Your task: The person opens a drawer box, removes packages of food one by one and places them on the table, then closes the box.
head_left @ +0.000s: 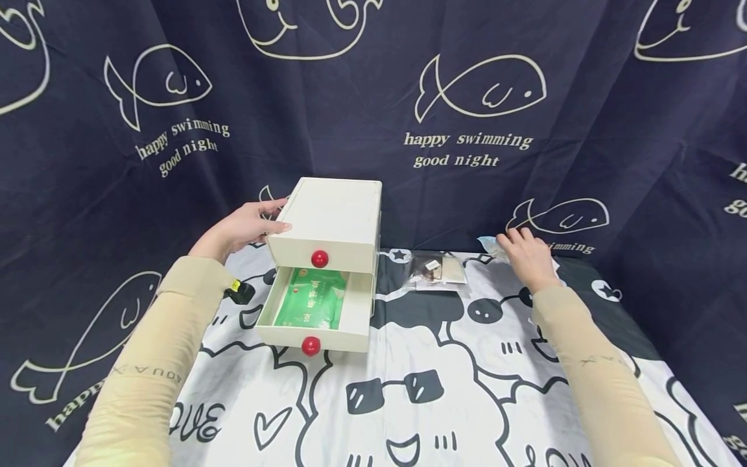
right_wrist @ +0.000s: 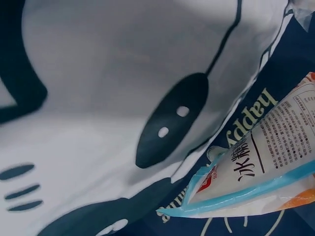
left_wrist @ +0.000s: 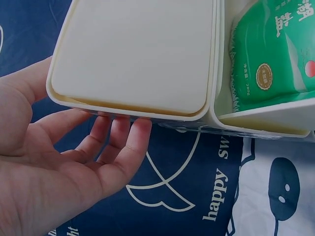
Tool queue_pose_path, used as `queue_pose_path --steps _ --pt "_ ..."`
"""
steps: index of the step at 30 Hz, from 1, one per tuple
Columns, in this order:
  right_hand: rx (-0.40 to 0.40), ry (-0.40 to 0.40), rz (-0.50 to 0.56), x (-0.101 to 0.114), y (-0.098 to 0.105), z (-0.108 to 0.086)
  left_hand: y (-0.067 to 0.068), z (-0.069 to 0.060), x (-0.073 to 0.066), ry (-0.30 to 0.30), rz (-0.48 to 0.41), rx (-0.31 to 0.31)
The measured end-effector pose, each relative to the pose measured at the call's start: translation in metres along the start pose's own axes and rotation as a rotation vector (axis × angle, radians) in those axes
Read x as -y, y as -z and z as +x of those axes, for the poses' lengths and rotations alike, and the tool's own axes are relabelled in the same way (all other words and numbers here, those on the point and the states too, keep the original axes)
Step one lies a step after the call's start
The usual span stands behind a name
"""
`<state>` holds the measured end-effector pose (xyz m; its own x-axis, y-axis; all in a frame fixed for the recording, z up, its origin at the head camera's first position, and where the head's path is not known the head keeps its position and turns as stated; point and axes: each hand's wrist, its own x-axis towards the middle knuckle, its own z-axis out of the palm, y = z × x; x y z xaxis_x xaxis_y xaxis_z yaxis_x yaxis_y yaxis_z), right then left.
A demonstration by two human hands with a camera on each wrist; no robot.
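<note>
Head view: a white cloth [head_left: 327, 405] with black cartoon drawings covers the table, and a dark navy curtain [head_left: 356, 123] printed with pale fish and lettering hangs behind it. Toward the back left stands 1 white cabinet [head_left: 335, 207] with 2 drawers, each carrying 1 red knob. Its upper drawer [head_left: 286, 250] is pushed in; its lower drawer [head_left: 344, 340] is pulled out toward the person and contains 1 green packet [head_left: 315, 298], printed side up. Right of the cabinet, a clear bag [head_left: 434, 272] lies on the cloth with dark and pale items inside. A small black object [head_left: 240, 292] with a yellow patch sits just left of the lower drawer.

The left hand [head_left: 249, 224] grips the cabinet's upper left side, thumb at the top near the front, fingers against the side. At the back right, near the curtain, the right hand [head_left: 528, 256] grasps a pale, blue-edged packet [right_wrist: 261, 152], fingers bent over it. The head view shows that packet's blue end pointing left; in the right wrist view its long axis slants from lower left to upper right, narrow end at lower left. Whether its underside touches the cloth, I cannot tell.
</note>
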<state>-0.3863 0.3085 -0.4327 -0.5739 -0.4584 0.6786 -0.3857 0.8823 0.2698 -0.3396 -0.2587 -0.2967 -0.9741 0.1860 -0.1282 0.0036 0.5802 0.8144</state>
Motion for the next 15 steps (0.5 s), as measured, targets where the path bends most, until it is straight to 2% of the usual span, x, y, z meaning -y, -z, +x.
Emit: queue_pose_path --steps 7,15 --pt "0.075 -0.062 0.002 0.003 -0.006 -0.004 -0.001 -0.001 -0.002 0.010 0.000 0.006" --pt "0.048 -0.020 0.021 0.009 -0.015 -0.004 -0.001 0.000 0.002 0.004 -0.009 -0.012"
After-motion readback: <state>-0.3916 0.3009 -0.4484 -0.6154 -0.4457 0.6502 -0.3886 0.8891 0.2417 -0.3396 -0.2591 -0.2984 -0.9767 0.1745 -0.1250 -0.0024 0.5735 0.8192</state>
